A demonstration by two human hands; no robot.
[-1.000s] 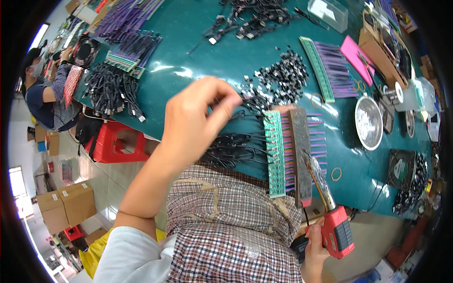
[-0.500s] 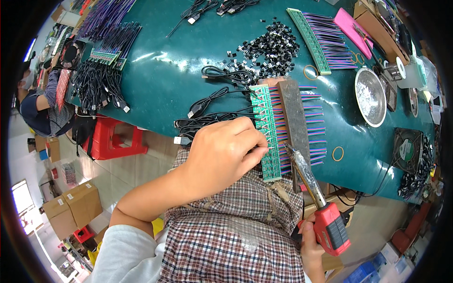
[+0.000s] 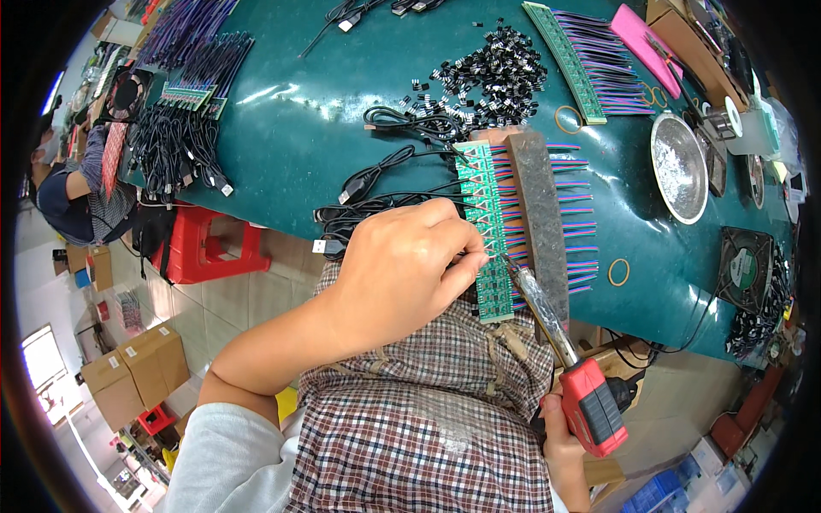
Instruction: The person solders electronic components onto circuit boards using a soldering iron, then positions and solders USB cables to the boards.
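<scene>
My left hand (image 3: 410, 274) is closed in a pinch at the left side of a green circuit board strip (image 3: 493, 286). A thin cable wire appears to be between its fingertips, mostly hidden by the fingers. My right hand (image 3: 560, 440) grips a red-and-black soldering iron (image 3: 590, 410), its tip at the board's right edge, close to my left fingertips. Black USB cables (image 3: 368, 184) run to the board's upper left side. Coloured wires (image 3: 575, 184) extend from its right side, passing under a dark, heavy bar (image 3: 539, 201).
Small black connectors (image 3: 505, 77) are heaped beyond the board. Further right are another wired board strip (image 3: 569, 64), a metal bowl (image 3: 680, 171) and a small fan (image 3: 744, 269). Cable bundles (image 3: 184, 128) lie at left. A red stool (image 3: 218, 248) and a person (image 3: 81, 188) are beyond the table's left edge.
The soldering iron's tip has moved slightly left, from beside the bar to the board's edge. My left hand keeps its pinch at the board. The whole view has shifted a little.
</scene>
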